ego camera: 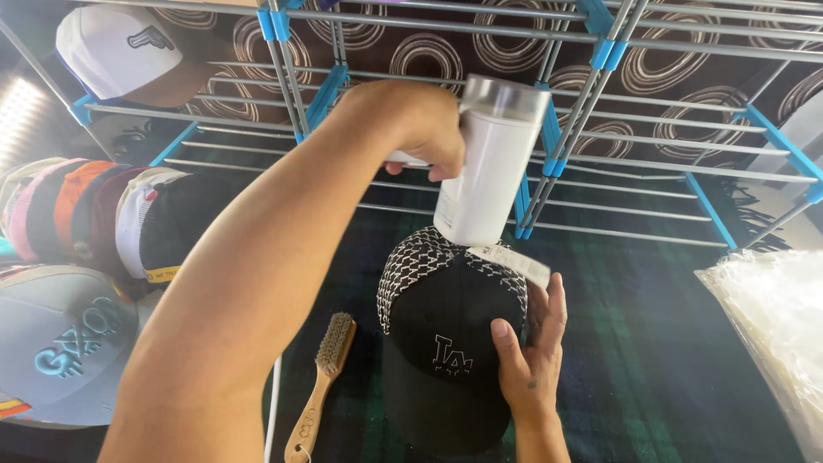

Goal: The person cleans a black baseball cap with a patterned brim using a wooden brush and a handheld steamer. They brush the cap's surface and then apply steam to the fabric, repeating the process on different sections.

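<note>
Bare forearms, no sleeves; right hand bears small dark mark

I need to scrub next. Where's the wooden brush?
In the head view the wooden brush lies low and left of centre on the dark plaid cloth, just left of the black cap.

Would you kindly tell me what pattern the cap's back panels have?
A black-and-white geometric weave pattern on the cap; its front is plain black. Head view.
</note>
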